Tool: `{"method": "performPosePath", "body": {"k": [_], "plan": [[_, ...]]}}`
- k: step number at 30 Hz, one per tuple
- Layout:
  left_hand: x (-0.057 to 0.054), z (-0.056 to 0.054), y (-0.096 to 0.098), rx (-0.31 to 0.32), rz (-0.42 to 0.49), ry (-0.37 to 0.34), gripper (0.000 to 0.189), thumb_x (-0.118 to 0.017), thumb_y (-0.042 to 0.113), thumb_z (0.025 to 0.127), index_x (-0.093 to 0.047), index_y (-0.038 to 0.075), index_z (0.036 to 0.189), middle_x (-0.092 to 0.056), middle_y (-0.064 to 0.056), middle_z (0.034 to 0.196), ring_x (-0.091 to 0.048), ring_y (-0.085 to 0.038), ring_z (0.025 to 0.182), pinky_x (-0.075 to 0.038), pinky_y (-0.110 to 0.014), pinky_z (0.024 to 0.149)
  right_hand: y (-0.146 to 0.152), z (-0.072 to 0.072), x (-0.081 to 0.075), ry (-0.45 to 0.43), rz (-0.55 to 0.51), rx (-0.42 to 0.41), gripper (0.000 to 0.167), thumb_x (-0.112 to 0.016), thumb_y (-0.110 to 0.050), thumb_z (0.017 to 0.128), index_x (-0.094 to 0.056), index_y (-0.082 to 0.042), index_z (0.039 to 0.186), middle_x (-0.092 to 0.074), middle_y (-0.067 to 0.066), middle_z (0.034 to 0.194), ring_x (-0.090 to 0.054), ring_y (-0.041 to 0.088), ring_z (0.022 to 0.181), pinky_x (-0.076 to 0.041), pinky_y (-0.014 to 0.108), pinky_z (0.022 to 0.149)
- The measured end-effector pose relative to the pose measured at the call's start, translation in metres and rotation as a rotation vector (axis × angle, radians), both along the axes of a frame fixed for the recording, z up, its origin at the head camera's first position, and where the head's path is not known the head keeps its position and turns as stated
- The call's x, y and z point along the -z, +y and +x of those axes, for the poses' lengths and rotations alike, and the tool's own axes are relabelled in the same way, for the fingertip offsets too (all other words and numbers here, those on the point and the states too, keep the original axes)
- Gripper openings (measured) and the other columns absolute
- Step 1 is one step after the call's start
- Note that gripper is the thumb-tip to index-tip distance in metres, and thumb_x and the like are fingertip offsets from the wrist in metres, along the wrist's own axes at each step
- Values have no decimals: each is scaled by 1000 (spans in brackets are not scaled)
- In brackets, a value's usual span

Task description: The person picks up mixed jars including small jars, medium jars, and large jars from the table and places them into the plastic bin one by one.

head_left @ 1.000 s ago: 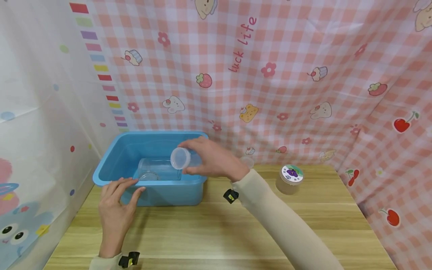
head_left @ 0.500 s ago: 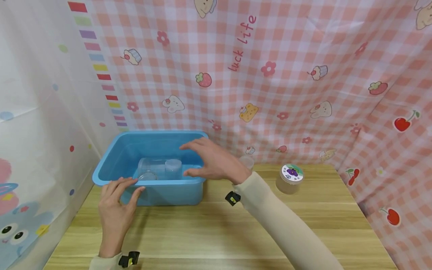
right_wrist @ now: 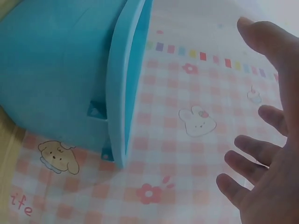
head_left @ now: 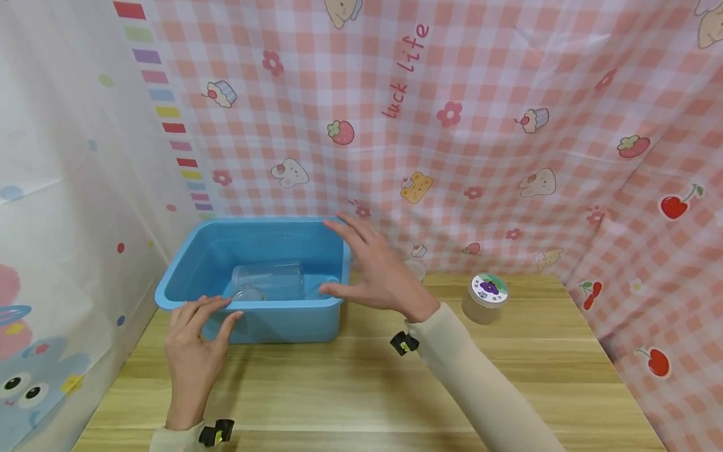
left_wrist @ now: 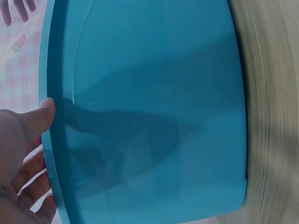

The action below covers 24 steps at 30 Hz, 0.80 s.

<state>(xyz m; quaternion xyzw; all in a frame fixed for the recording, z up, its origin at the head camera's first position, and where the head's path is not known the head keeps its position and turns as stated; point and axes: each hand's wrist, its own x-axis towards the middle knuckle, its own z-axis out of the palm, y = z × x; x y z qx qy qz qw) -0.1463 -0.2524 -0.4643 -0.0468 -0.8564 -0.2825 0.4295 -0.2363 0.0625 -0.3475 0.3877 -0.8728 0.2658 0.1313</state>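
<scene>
My left hand (head_left: 194, 348) holds the near rim of the blue plastic basin (head_left: 271, 323), thumb (left_wrist: 39, 119) on the outer face and fingers over the edge. My right hand (head_left: 381, 270) is spread open at the basin's right end, holding nothing; in the right wrist view its fingers (right_wrist: 252, 165) stand apart from the basin wall (right_wrist: 60, 70). Inside the basin lies a clear plastic jar (head_left: 273, 279) on its side. A round clear piece (head_left: 248, 294) shows near the front rim, and more clear plastic (head_left: 319, 285) lies at the right, partly hidden by the rim.
On the wooden table (head_left: 395, 389), a clear jar with a purple-flower label on its lid (head_left: 486, 298) stands to the right. Another clear container (head_left: 417, 270) is partly hidden behind my right hand. A pink checked cloth (head_left: 480, 157) hangs behind.
My right hand let go of the small clear jar, which dropped into the basin, then drew back to the right with fingers spreading. My left hand stayed at the rim.
</scene>
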Motion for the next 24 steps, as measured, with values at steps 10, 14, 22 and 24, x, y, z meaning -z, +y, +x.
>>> {"method": "performPosePath", "body": {"k": [10,14,22,24], "plan": [[-1,0,1,5,6,31,35,-91,7,74,-77,-2,104,-72,-25,107,-59,-47,111,-42,-32,100,14,1,14,46,-138,70,107,-83,-59,79,-25,-29,164,-20,-4,172,-23,21,159,-31,57,124],[-1,0,1,3,2,29,35,-91,8,74,-77,-2,105,-72,-25,107,-59,-47,111,-43,-34,100,19,1,20,63,-189,86,111,-87,-54,77,-25,-25,164,-20,-2,172,-24,24,158,-29,59,125],[-2,0,2,13,8,39,35,-91,7,74,-77,-2,105,-72,-24,107,-59,-46,111,-40,-27,103,30,1,29,29,-233,177,112,-88,-54,76,-23,-28,164,-26,0,170,-25,26,158,-28,60,125],[-2,0,2,21,15,60,36,-91,5,72,-78,-2,104,-73,-24,106,-59,-46,110,-39,-24,103,34,0,31,28,-243,196,113,-88,-53,75,-24,-26,164,-26,1,170,-24,26,158,-25,60,126]]}}
